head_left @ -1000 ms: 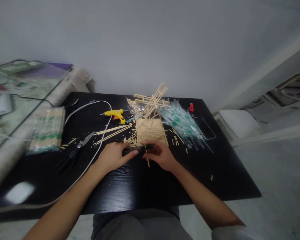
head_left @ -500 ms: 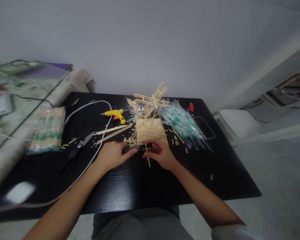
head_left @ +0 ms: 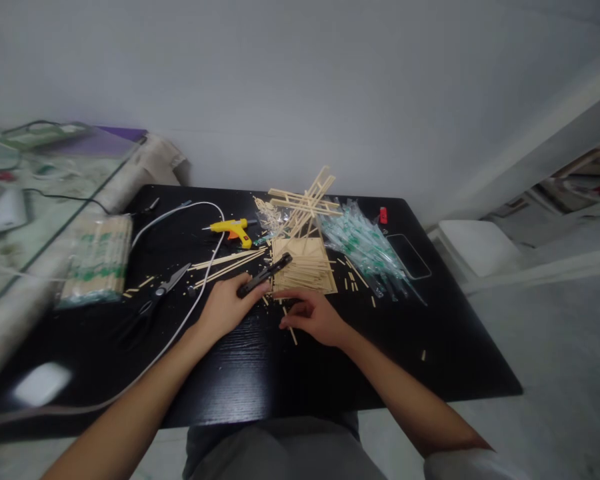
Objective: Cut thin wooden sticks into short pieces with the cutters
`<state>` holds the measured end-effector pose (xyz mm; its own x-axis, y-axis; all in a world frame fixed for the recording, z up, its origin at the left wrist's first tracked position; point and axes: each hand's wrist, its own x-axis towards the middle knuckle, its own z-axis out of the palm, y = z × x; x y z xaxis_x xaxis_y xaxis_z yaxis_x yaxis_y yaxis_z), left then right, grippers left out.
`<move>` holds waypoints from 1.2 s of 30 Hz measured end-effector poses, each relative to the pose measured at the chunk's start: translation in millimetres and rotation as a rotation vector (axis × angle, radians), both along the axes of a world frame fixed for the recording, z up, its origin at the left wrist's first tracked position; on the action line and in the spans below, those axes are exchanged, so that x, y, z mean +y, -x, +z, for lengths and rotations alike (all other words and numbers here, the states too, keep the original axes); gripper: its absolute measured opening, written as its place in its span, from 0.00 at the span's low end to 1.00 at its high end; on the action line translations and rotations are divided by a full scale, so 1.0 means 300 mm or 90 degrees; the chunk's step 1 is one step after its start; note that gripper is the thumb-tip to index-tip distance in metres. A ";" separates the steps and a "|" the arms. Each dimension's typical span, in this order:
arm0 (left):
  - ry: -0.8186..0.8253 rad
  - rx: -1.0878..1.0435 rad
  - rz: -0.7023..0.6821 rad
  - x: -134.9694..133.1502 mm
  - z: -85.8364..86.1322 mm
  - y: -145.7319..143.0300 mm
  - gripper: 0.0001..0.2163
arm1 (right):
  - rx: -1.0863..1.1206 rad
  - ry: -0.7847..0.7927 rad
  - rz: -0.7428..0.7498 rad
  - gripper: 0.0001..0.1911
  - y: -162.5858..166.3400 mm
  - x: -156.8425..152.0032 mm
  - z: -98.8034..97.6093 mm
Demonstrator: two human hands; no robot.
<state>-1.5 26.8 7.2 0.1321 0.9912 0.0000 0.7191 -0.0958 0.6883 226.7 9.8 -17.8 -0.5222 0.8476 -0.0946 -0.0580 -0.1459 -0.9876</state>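
Observation:
My left hand (head_left: 226, 305) is closed round a dark hand tool (head_left: 264, 275), perhaps a cutter, whose tip points up and right over a flat panel of glued wooden sticks (head_left: 305, 270). My right hand (head_left: 311, 314) rests on the black table (head_left: 260, 373), fingers curled on a thin wooden stick (head_left: 289, 328) just in front of the panel. Behind the panel stands a frame of crossed sticks (head_left: 305, 200).
A yellow glue gun (head_left: 231, 229), a white cable (head_left: 190, 267), black scissors (head_left: 153, 300) and loose sticks lie to the left. A wrapped stick bundle (head_left: 97, 257) lies at far left. Plastic sleeves (head_left: 363, 243), a red lighter (head_left: 383, 215) and a phone (head_left: 409, 255) lie to the right.
My left hand has lifted the dark tool away from the stick and swung its tip up over the panel. My right hand has moved slightly toward me with the stick.

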 end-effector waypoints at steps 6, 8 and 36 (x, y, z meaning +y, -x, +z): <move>0.036 -0.170 -0.056 -0.022 -0.046 -0.027 0.17 | -0.072 -0.003 0.067 0.23 0.006 -0.010 -0.013; 0.046 -0.173 -0.078 -0.023 -0.051 -0.028 0.17 | -0.082 -0.015 0.068 0.22 0.006 -0.011 -0.018; 0.060 0.326 0.196 0.090 0.009 0.102 0.19 | -0.008 -0.019 -0.332 0.18 -0.060 0.089 0.014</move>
<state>-32.1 53.6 9.8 -0.2008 0.9766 -0.0770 0.9464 0.2137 0.2420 244.7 36.4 -13.7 -0.0285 0.9971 -0.0704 -0.1038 -0.0730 -0.9919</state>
